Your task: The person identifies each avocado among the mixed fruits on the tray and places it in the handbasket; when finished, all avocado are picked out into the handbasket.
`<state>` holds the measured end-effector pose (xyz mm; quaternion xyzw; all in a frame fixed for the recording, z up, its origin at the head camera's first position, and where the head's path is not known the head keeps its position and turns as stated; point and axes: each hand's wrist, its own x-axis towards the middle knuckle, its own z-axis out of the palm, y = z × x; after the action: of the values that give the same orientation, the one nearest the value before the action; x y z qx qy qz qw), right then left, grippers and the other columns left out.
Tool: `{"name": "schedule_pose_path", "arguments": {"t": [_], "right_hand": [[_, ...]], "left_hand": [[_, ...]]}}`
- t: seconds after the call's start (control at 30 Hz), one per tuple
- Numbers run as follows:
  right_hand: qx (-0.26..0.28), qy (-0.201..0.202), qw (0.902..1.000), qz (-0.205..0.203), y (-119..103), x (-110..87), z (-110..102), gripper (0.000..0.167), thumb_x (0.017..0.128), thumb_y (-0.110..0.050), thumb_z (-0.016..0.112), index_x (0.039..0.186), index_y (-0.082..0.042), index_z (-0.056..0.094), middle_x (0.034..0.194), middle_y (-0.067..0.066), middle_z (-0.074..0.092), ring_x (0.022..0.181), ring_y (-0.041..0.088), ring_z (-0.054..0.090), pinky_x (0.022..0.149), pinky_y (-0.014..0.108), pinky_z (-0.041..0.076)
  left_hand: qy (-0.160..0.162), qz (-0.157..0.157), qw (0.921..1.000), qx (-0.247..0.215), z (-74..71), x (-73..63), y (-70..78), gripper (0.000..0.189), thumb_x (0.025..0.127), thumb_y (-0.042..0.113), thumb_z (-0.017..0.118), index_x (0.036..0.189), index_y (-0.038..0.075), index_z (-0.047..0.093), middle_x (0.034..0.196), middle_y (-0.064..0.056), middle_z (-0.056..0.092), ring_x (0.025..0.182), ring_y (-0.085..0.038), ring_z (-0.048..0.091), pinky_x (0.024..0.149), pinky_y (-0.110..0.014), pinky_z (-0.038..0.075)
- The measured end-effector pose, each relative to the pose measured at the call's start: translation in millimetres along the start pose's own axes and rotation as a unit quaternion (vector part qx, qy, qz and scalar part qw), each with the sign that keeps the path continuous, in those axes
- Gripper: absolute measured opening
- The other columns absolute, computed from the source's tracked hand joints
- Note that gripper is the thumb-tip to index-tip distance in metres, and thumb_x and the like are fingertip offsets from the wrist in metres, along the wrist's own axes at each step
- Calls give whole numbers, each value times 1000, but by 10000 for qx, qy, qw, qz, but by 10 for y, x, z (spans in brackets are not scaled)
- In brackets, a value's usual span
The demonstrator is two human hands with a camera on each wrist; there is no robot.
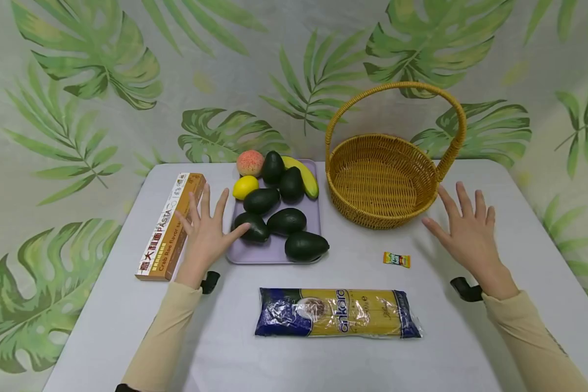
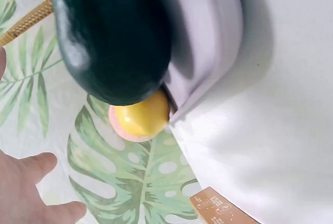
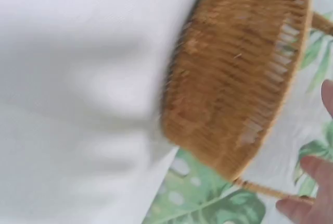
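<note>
My left hand (image 1: 206, 234), fingers spread and holding nothing, hovers between the pasta box (image 1: 170, 228) and a lilac tray (image 1: 274, 257). Several dark green avocados (image 1: 287, 221) lie on that tray with a yellow lemon (image 1: 245, 187), a pinkish peach (image 1: 250, 163) and a banana (image 1: 305, 177). In the left wrist view one avocado (image 2: 109, 36) looms large. To the right, my right hand (image 1: 472, 239) is spread in the air near the wicker basket (image 1: 382, 218), which has nothing in it. Whether its fingertips touch the basket cannot be told, but nothing is gripped.
A clear packet of spaghetti (image 1: 340, 312) lies across the front of the white table (image 1: 294, 365). A small wrapped candy (image 1: 397, 259) sits below the basket. The basket's tall handle (image 1: 404, 85) arches up before a leaf-patterned cloth (image 1: 304, 32) behind the table.
</note>
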<state>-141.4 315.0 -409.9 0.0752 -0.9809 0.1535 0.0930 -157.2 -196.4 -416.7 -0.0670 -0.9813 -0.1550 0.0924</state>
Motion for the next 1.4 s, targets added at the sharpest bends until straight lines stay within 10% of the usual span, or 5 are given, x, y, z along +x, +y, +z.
{"name": "schedule_pose_path", "arguments": {"t": [0.27,0.73,0.9,1.1,1.4], "right_hand": [[1463,-108,9764,-1587,-460,117,-84,76,90,-31,68,152,-16,27,156,17,19,136,45,18,104,66,17],[2996,-2380,8836,-2701,-1260,412,178,69,90,-21,69,150,-21,34,150,2,35,124,25,46,97,49,42],[3255,-3109,8430,-2945,-1398,579,312,66,90,-17,68,148,-19,36,150,0,35,120,26,49,97,48,42],[3051,-3744,8045,-3455,-1552,732,455,61,90,-14,67,146,-16,40,150,6,34,131,24,38,102,53,36],[1958,-4141,7912,-4051,-1863,839,555,55,90,-16,67,141,-17,48,151,13,32,138,26,27,109,45,27]], "left_hand": [[-315,67,9917,-1242,-51,-76,-49,94,85,61,60,155,23,11,159,-14,-5,142,-40,-7,105,-68,4],[-1514,-389,9110,-3817,281,-247,-380,105,80,22,79,155,14,6,159,-12,7,144,-32,6,113,-50,8],[-1754,-549,9056,-3822,361,-288,-423,109,77,24,81,155,15,5,158,-18,5,143,-35,3,113,-53,5],[-1901,-346,9206,-3394,401,-282,-399,110,76,22,81,155,9,6,157,-22,1,142,-40,-3,110,-60,4],[-2028,-609,9223,-3233,428,-288,-406,105,78,27,80,155,11,11,155,-27,-5,141,-45,-2,108,-63,7]]}}
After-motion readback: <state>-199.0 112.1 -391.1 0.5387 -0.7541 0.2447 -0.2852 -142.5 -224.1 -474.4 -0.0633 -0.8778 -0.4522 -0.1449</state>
